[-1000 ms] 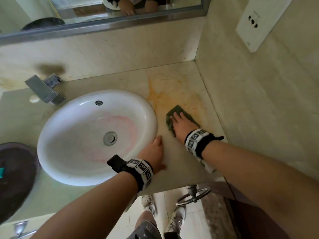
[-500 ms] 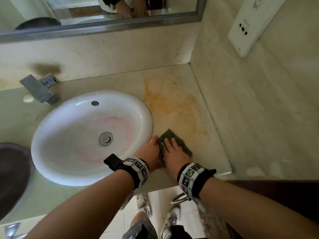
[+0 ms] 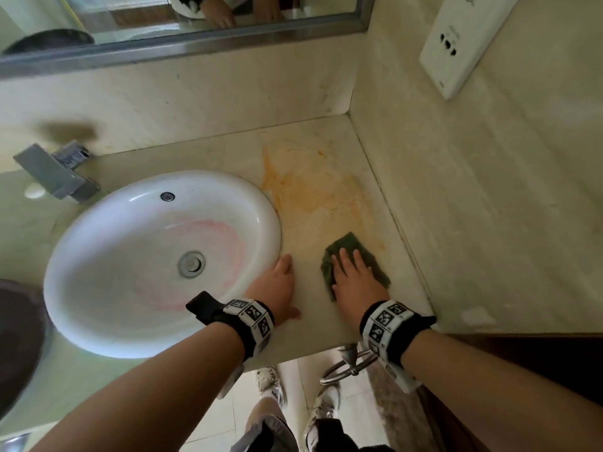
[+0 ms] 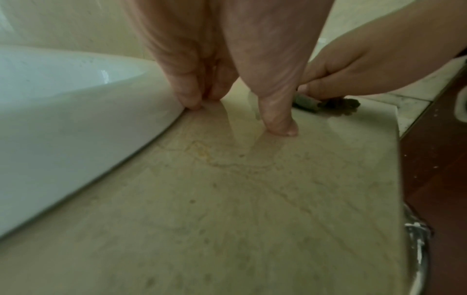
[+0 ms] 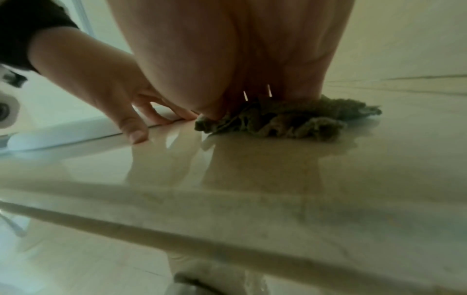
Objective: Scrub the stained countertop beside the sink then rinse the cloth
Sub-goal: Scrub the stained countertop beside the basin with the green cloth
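From the head view, the cloth [image 3: 354, 261] is pressed flat under the right hand [image 3: 354, 282]; the orange stain [image 3: 310, 187] lies beyond it, nearer this hand. The left hand [image 4: 227, 65] is seen spread, fingertips braced beside the sink [image 4: 63, 111]. The right wrist view is blurred; the cloth seems bunched.

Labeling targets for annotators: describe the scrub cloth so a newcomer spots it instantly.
Start at the white oval sink; the beige countertop runs to its right, toward the wall corner. Near its front edge the right hand presses flat on the cloth: small, crumpled, dark green, just below the orange stain.
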Tool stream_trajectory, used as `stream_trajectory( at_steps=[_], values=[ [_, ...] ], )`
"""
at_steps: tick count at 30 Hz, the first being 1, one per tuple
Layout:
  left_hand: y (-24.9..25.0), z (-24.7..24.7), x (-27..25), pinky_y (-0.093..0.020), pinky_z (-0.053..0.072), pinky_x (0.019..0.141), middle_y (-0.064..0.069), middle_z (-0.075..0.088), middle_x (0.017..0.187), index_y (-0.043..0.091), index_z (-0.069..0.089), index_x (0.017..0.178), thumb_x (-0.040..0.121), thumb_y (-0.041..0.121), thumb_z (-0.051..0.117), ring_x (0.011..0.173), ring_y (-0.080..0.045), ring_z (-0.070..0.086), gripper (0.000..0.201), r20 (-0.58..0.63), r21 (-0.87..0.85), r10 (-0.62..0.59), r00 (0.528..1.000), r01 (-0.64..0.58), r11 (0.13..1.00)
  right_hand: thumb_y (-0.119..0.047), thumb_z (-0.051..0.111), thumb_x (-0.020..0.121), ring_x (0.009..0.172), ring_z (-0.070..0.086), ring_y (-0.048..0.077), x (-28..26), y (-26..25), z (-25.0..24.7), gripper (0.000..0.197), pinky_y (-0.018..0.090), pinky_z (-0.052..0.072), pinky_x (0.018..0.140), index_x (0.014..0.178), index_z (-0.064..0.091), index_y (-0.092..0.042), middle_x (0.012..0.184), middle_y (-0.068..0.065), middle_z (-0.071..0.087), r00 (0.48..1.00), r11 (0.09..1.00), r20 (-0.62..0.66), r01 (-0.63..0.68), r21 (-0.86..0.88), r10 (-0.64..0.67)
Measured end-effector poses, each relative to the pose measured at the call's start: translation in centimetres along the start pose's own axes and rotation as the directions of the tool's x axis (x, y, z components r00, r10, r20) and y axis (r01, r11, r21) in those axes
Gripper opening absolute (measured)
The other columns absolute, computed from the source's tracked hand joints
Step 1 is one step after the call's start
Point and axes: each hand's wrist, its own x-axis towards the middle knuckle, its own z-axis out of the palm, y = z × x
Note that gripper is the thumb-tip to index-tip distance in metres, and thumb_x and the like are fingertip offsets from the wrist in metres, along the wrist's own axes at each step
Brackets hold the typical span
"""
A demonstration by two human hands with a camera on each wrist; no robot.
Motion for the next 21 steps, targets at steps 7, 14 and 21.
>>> stream_trajectory(
  at_steps=[7, 14, 21],
  values=[
    [0.2, 0.0, -0.2, -0.037, 0.04, 0.109, -0.006, 0.007, 0.158, -0.001, 0.018, 0.151, 0.073, 0.049, 0.078, 0.131, -0.027, 0.045, 0.11, 0.004, 0.038, 0.016, 1.0, -0.016, 0.999, -0.031, 0.03, 0.103, 0.15, -0.006, 0.027, -0.2, 0.1, 0.1, 0.06, 0.045, 0.014, 0.12, 0.155, 0.001, -0.018, 0.163, 0.002, -0.007, 0.999, 0.999, -0.033, 0.027, 0.025, -0.027],
    [0.1, 0.2, -0.2, -0.037, 0.038, 0.11, -0.005, 0.003, 0.16, -0.001, 0.016, 0.152, 0.074, 0.048, 0.078, 0.135, -0.027, 0.04, 0.11, 0.013, 0.027, 0.014, 1.0, -0.015, 1.0, 0.0, 0.019, 0.1, 0.148, 0.012, 0.03, 0.8, -0.7, -1.6, 0.056, 0.044, 0.033, 0.113, 0.154, 0.013, -0.014, 0.161, 0.007, 0.01, 0.999, 0.999, -0.042, -0.008, -0.035, 0.007],
    [0.1, -0.1, -0.3, -0.037, 0.043, 0.106, -0.008, 0.004, 0.158, -0.003, 0.015, 0.151, 0.075, 0.049, 0.076, 0.126, -0.028, 0.049, 0.111, 0.012, 0.034, 0.02, 1.0, -0.02, 0.999, -0.011, 0.039, 0.098, 0.106, 0.06, 0.032, -0.4, -1.3, -5.1, 0.032, 0.032, 0.048, 0.089, 0.123, 0.059, -0.012, 0.118, 0.014, 0.065, 0.933, 0.751, -0.349, 0.169, 0.638, 0.086]
  ],
)
